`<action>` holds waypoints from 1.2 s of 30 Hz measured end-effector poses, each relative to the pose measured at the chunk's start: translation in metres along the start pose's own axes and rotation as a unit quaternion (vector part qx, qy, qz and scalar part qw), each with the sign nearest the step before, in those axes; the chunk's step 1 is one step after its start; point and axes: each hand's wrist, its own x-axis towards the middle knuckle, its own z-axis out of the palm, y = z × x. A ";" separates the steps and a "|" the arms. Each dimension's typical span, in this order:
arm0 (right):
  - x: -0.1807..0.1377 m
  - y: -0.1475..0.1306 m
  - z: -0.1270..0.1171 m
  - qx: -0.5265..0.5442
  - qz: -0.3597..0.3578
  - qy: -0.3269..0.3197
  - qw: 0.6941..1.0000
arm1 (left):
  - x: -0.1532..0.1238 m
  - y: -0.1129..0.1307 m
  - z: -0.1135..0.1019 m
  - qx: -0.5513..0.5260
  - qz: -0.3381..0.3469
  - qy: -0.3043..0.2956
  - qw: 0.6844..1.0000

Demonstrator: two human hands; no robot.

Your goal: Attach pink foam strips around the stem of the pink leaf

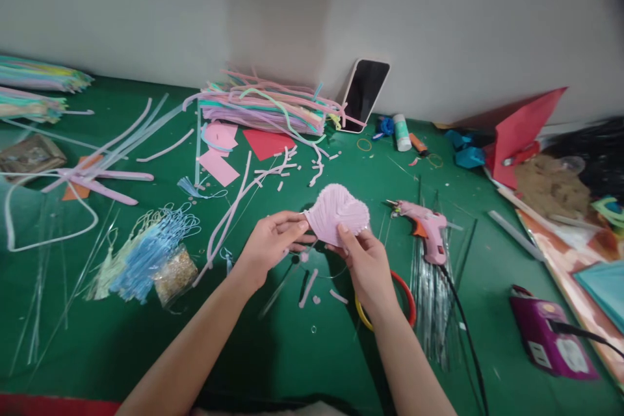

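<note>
A pale pink heart covered in rows of fuzzy pipe cleaner (338, 211) is held above the green table. My right hand (368, 263) grips its lower right side, thumb on the face and fingers underneath. At the heart's left edge, my left hand (275, 240) is closed with thumb and fingers together; a small whitish end shows by its fingertips, and I cannot tell if this is part of the heart. Below the hands lie short pink pipe cleaner pieces (308, 288). A pink hot glue gun (423, 224) rests to the right.
Bundled pipe cleaners (263, 110) and a propped phone (366, 94) stand by the wall. Pink-handled scissors (110, 185), blue tassels (149, 260) and a bag of gold bits (175, 273) lie left. Clear sticks (429, 312), a tape ring (408, 299) and a purple box (550, 335) lie right.
</note>
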 end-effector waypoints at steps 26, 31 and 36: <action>-0.014 -0.025 -0.028 -0.296 -0.077 0.112 0.945 | -0.004 -0.008 0.001 -0.164 -0.017 -0.127 0.978; 0.005 -0.057 -0.087 -0.612 -0.138 0.343 0.700 | -0.002 -0.006 -0.005 -0.145 -0.018 -0.104 0.984; 0.038 -0.047 -0.114 -0.724 -0.077 0.325 0.603 | -0.002 -0.008 -0.007 -0.118 -0.036 -0.086 0.989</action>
